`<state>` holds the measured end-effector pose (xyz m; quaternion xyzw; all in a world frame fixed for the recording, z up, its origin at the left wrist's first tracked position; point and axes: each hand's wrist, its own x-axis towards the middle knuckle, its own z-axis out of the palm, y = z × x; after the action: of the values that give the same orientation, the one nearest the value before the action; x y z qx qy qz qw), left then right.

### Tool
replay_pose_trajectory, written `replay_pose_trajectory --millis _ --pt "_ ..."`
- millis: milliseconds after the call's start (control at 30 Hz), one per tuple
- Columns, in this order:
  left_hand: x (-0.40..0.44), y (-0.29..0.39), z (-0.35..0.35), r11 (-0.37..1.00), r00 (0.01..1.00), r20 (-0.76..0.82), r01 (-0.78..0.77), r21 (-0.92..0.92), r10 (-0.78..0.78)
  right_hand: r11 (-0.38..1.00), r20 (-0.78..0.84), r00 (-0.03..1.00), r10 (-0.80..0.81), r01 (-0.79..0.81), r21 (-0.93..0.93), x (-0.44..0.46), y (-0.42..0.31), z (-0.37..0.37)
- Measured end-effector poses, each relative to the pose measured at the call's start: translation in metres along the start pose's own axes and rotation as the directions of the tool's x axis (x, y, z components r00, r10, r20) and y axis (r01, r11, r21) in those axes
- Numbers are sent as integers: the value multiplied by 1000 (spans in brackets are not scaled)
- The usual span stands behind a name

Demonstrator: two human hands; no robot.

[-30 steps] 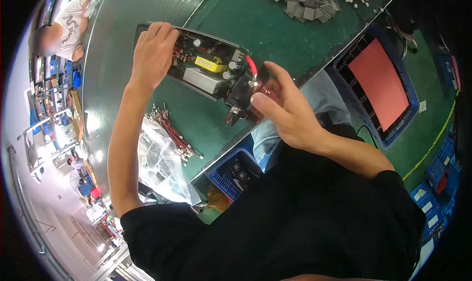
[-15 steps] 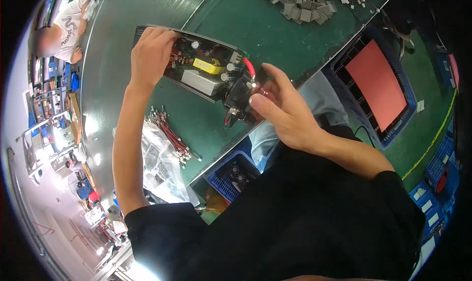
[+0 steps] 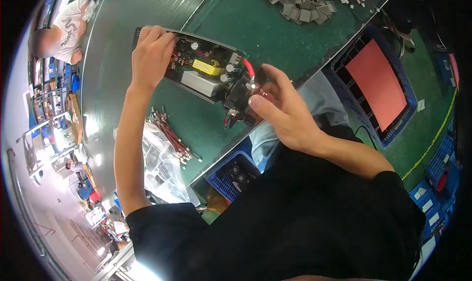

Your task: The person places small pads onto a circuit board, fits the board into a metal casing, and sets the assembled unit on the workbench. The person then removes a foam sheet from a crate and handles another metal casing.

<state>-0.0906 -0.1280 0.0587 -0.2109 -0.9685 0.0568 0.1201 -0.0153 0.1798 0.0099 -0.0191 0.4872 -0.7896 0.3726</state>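
Note:
An open circuit board unit (image 3: 201, 86) in a black metal casing lies slanted over the green bench. It carries a yellow-wrapped transformer (image 3: 208, 67), a grey metal block, round capacitors and a thick red wire (image 3: 249, 67). My left hand (image 3: 151, 57) is closed over the unit's far left end, fingertips dipping inside the casing; what they touch there is hidden. At the near right end, my right hand (image 3: 290, 111) grips the black end piece (image 3: 241, 96) with metal terminals between thumb and fingers.
Red-and-black cables (image 3: 172, 136) with white connectors lie beside a clear plastic bag (image 3: 160, 165). Grey pieces (image 3: 300, 3) are heaped at the back. A blue crate (image 3: 339, 67) holds a pink sheet; another blue basket (image 3: 221, 180) sits below the bench edge. A person (image 3: 69, 27) is across the bench.
My left hand has shifted very slightly at the end of the casing. The unit and my right hand have hardly moved.

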Motion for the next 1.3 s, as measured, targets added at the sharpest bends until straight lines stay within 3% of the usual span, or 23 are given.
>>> replay_pose_trajectory --millis 100,200,300,367,400,467,500,533,567,633,667,733,767,867,1000,1067,1133,1200,1233,1300 --pt "-2 2 -2 995 996 15 90 -51 -89 998 -24 998 58 -56 41 -1 1 4" --pt "-7 13 -21 980 976 -105 185 -67 -191 993 15 995 98 -99 67 1 -4 12" --pt "-15 17 -59 963 963 -110 257 83 -247 989 55 993 100 -105 105 8 -3 22" --pt "-22 21 -84 859 912 62 358 366 -406 988 59 994 97 -103 115 21 -6 29" --pt "-25 35 -97 848 903 39 386 363 -427 984 83 989 121 -131 125 31 -11 34" --pt "-30 92 -120 594 626 -22 750 291 -779 981 126 982 141 -155 113 54 -14 44" --pt "-34 123 -128 562 570 -77 820 110 -818 975 103 988 116 -133 177 68 -13 52" --pt "-33 155 -127 444 441 -84 896 -18 -894 963 82 992 94 -112 244 82 -13 61" --pt "-45 179 -108 434 419 -126 890 -141 -899 967 102 991 85 -107 232 97 -14 71" --pt "-70 215 -60 537 495 -248 831 -143 -833 985 10 999 48 -49 166 132 -22 97" --pt "-83 230 -38 493 466 -176 854 -167 -867 985 -63 994 84 -73 154 154 -21 116" --pt "-107 245 2 467 434 -180 852 -238 -883 985 -95 992 77 -61 163 194 -19 144" --pt "-116 245 16 504 439 -266 817 -280 -858 986 -83 994 66 -52 155 212 -20 159" --pt "-133 236 25 634 526 -360 692 -346 -771 993 -159 987 11 8 116 273 -24 200" --pt "-132 235 28 658 563 -352 699 -280 -747 991 -191 981 17 8 130 376 -29 253" --pt "-130 233 26 644 551 -347 714 -275 -759 990 -167 985 -41 62 124 427 -42 274" --pt "-131 232 28 636 549 -350 739 -222 -759 896 85 991 -101 53 441 505 -45 279" --pt "-132 233 29 642 558 -352 741 -197 -751 879 -130 985 -112 160 449 523 -68 282" --pt "-133 234 29 635 555 -343 746 -198 -758 941 -294 952 -88 176 289 527 -77 276" --pt "-132 234 30 633 548 -347 744 -213 -761 978 -456 883 -110 178 107 536 -97 251"
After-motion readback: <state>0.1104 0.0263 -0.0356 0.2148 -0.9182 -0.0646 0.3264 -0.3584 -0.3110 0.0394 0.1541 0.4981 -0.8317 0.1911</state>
